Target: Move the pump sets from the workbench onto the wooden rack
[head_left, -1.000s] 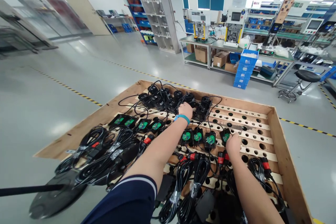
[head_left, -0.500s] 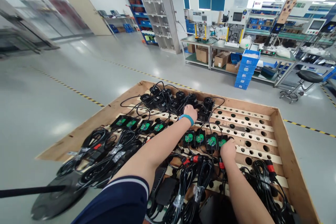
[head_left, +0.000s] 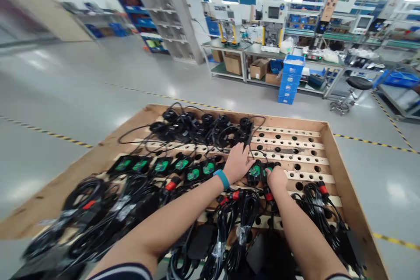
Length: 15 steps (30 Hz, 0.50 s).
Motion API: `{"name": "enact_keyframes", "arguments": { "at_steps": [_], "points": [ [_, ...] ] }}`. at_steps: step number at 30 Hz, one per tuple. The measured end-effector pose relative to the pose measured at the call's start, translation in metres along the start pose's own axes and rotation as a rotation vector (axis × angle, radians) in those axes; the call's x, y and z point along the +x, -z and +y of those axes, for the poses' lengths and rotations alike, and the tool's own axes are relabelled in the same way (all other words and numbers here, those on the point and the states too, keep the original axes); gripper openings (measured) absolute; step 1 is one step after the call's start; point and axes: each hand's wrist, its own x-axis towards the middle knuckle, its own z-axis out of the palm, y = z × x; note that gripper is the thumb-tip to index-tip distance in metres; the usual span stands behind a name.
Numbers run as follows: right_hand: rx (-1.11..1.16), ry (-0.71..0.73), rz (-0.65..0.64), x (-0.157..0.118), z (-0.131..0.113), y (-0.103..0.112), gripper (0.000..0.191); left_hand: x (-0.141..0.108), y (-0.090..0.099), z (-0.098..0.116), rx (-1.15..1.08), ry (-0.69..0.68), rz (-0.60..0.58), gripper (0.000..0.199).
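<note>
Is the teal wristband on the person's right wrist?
No, the teal wristband is around the wrist of the left hand.

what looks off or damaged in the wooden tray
A dark streak marks the wood of the tray, toward its right, while the slats beside it are pale; I cannot tell stain from damage.

Beyond the right hand (head_left: 277, 179), bare perforated slats (head_left: 290, 157) leave open room as far as the wooden side wall (head_left: 349, 197); leftward, the left hand (head_left: 237, 162) and green-faced modules (head_left: 193, 174) bar a low pass, black round units (head_left: 176, 129) crowd the far left, and coiled cables (head_left: 250, 208) fill the near side around both forearms (head_left: 177, 210), leaving narrow gaps between them
</note>
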Motion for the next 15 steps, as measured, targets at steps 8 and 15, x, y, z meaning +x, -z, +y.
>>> {"name": "enact_keyframes", "arguments": {
  "at_steps": [8,15],
  "points": [
    [-0.065,0.081,-0.060,-0.023,0.006,0.021,0.044,-0.014,-0.033,-0.018,0.108,0.255,-0.048,0.082],
    [0.016,0.391,0.414,-0.098,0.096,0.075,0.041,-0.021,-0.040,-0.065,0.055,0.165,-0.098,0.088]
  ]
}}
